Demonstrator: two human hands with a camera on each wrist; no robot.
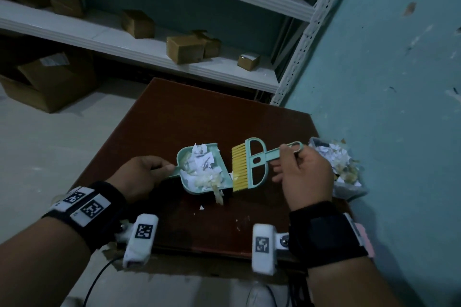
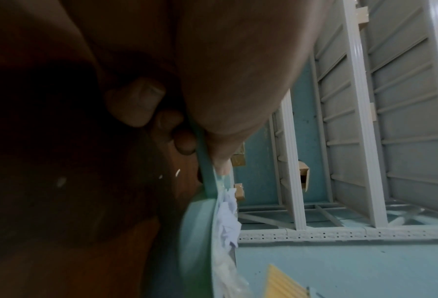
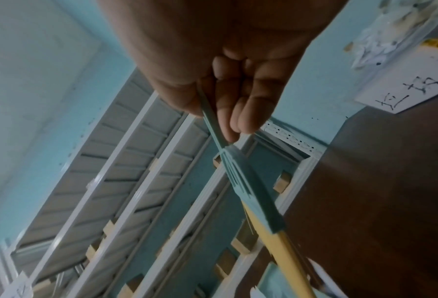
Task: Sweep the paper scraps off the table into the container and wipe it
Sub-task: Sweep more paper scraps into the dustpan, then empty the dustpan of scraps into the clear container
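- While a few loose paper scraps (image 1: pixel 201 207) lie on the near part of the brown table (image 1: pixel 174 117), the left hand (image 1: pixel 139 177) grips the handle of the green dustpan (image 1: pixel 199 189), piled with scraps.
- Just right of the pan's mouth, the right hand (image 1: pixel 303 177) pinches the brush (image 1: pixel 252 162) handle, yellow bristles (image 1: pixel 240 167) touching the pan.
- At the table's right edge sits the clear container (image 1: pixel 349 193), holding scraps.
- Beyond, 2 white shelves (image 1: pixel 154 40) carry cardboard boxes (image 1: pixel 183 48).

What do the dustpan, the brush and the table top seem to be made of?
Dustpan: likely moulded plastic, matte mint green, with thin even walls in one piece. Brush: frame and handle in the same green plastic by their look, bristles stiff yellow strands, probably synthetic. Table: dark reddish-brown with a faint sheen, either wood or a laminate; the dim light leaves that open.
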